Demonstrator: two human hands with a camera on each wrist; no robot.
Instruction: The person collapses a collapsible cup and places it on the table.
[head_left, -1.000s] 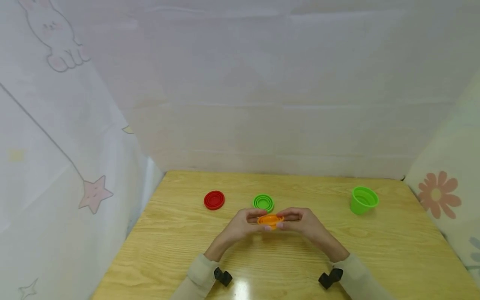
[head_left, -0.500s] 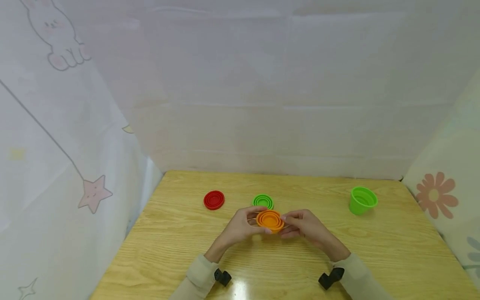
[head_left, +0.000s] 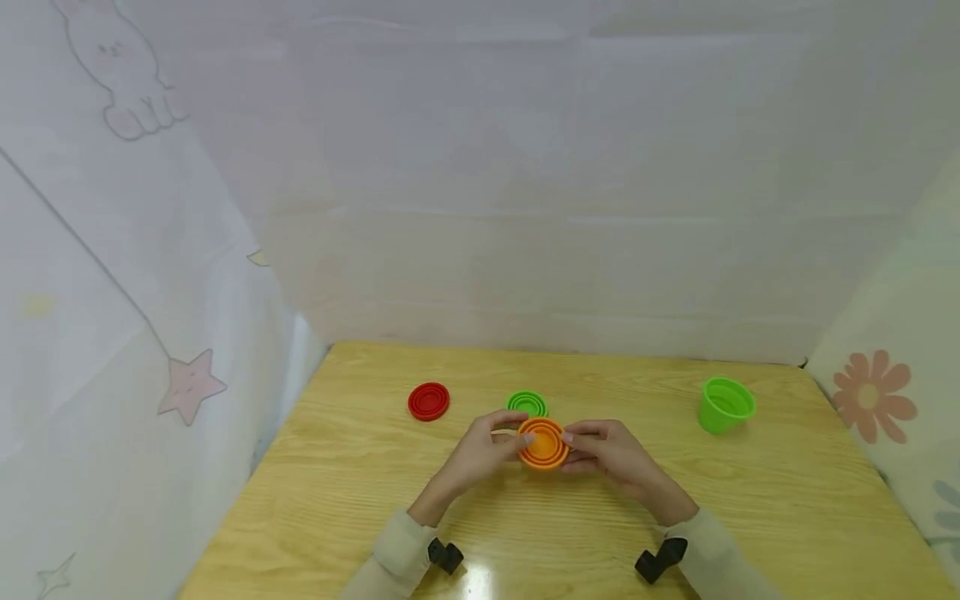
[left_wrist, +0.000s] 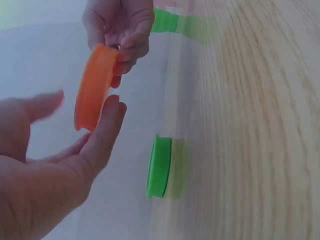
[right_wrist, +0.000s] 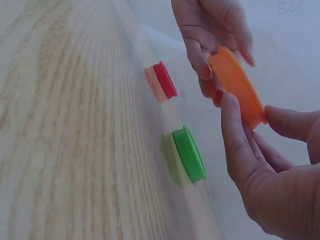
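Orange collapsed cup [head_left: 547, 450] above table [head_left: 570, 542], pinched by right hand [head_left: 618, 457]. Left hand [head_left: 480, 450] beside it, thumb and fingers wide apart; fingertip contact unclear. Green collapsed cup [head_left: 528, 403] beyond, near edge hidden. Sleeves [head_left: 401, 546] cut off below.

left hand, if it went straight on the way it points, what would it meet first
The left hand would most likely meet the orange cup first, with the right hand beyond, pinching the cup's opposite edge. Whether the left hand touches the cup is hard to tell.
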